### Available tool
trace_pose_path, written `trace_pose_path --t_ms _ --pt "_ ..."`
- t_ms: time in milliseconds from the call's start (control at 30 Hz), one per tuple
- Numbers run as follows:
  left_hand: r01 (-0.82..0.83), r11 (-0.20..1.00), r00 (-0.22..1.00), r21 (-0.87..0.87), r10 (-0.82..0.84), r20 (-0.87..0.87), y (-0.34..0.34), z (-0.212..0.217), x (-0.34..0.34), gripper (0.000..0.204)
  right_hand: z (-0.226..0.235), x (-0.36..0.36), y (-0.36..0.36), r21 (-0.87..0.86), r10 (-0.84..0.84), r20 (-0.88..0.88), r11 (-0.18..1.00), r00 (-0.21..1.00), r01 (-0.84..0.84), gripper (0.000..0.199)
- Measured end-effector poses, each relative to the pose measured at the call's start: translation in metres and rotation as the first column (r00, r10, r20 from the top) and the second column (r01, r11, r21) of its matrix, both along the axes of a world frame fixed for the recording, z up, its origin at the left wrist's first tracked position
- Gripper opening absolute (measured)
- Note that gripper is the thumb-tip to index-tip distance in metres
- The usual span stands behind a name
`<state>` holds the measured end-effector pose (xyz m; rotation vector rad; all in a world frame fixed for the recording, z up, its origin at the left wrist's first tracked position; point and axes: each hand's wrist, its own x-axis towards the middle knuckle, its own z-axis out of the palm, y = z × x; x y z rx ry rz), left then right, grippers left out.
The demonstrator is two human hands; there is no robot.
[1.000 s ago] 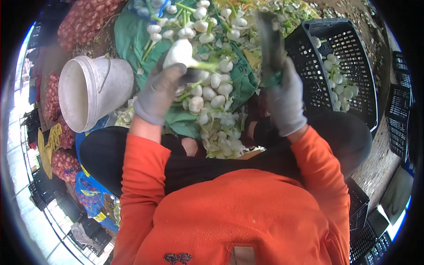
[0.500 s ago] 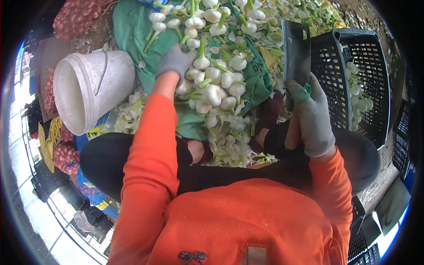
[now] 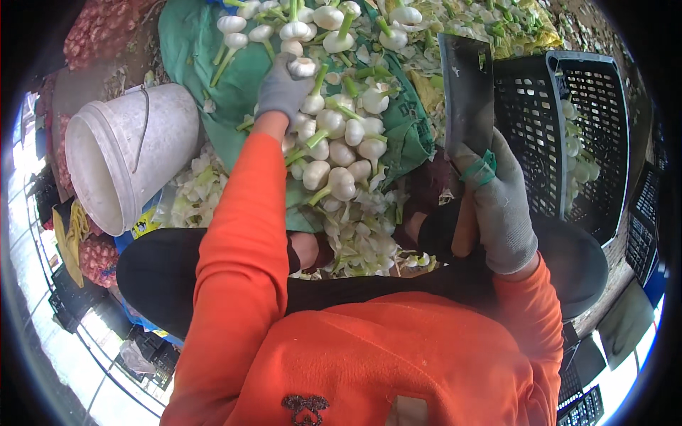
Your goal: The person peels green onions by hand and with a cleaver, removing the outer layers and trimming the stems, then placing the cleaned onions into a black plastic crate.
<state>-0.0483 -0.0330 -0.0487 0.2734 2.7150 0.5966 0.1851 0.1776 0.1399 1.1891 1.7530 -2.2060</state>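
In its grey glove, my left hand (image 3: 279,91) is closed around a white garlic bulb (image 3: 302,67) at the upper edge of the pile. More garlic bulbs (image 3: 342,153) with cut green stems lie heaped beside it on a green sack (image 3: 195,60). My right hand (image 3: 501,213), also gloved and with a green band tied at a finger, grips a cleaver (image 3: 467,89). The broad dark blade points away from me, and the wooden handle (image 3: 465,231) shows below the fingers.
A white bucket (image 3: 160,128) lies tipped on the left. To the right, a black plastic crate (image 3: 526,121) holds some garlic. Peelings (image 3: 359,241) cover the ground between my feet. Red net sacks (image 3: 99,35) stand at the far left.
My left hand now has a garlic bulb lifted in its fingers, where before it reached into the pile. The whole view has shifted slightly; the right hand still holds the cleaver upright.
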Motion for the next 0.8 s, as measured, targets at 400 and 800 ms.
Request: trace_pose_path --t_ms 400,800 --pt "-0.332 0.2 0.914 0.922 -0.174 0.367 0.023 0.137 0.061 0.036 0.002 0.016 0.009 0.191 0.138 -0.178 0.976 0.974 -0.104 0.036" --pt "0.318 0.669 0.926 0.672 -0.371 -0.069 0.008 0.212 0.151 0.041 0.02 0.03 -0.012 0.966 0.668 -0.063 -0.147 0.741 0.215 0.025"
